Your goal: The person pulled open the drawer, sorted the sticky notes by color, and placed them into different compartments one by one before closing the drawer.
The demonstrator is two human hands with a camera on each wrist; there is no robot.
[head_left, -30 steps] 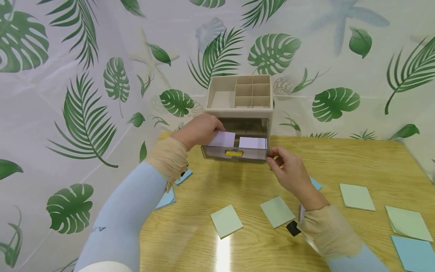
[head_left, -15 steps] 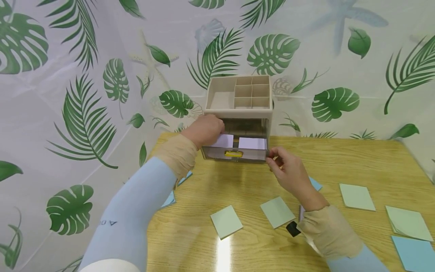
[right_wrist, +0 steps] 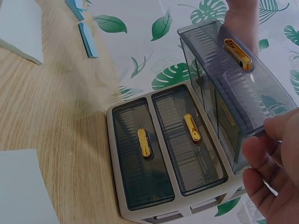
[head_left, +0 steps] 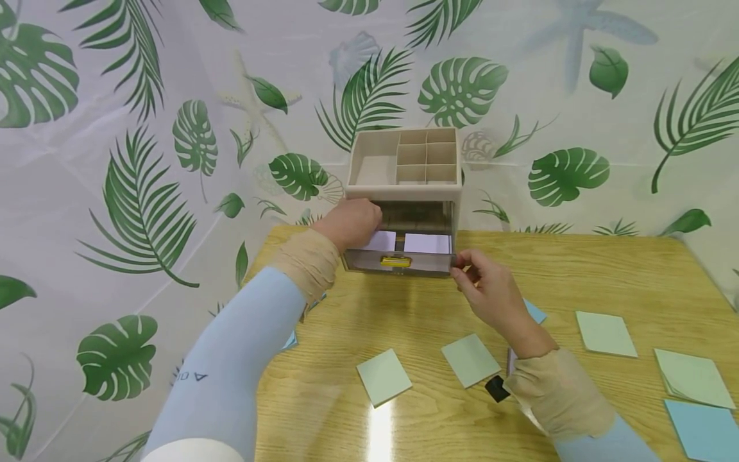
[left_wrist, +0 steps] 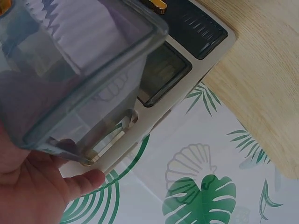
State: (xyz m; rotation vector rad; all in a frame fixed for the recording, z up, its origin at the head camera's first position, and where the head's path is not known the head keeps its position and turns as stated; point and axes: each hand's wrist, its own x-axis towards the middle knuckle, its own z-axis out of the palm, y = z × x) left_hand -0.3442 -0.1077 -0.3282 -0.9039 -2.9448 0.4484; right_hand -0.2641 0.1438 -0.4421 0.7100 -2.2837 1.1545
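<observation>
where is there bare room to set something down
The wooden table is bare between the open drawer and the leftmost green sticky-note pad, and right of the right hand, behind the far green pad. It's crowded at front right, where a blue pad and another green pad lie close together, and by the right wrist, which partly hides another blue pad.

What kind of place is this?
Probably an indoor desk or craft corner. There's a wooden table, green paper pads, and a beige drawer organizer in front of a leaf-printed backdrop.
</observation>
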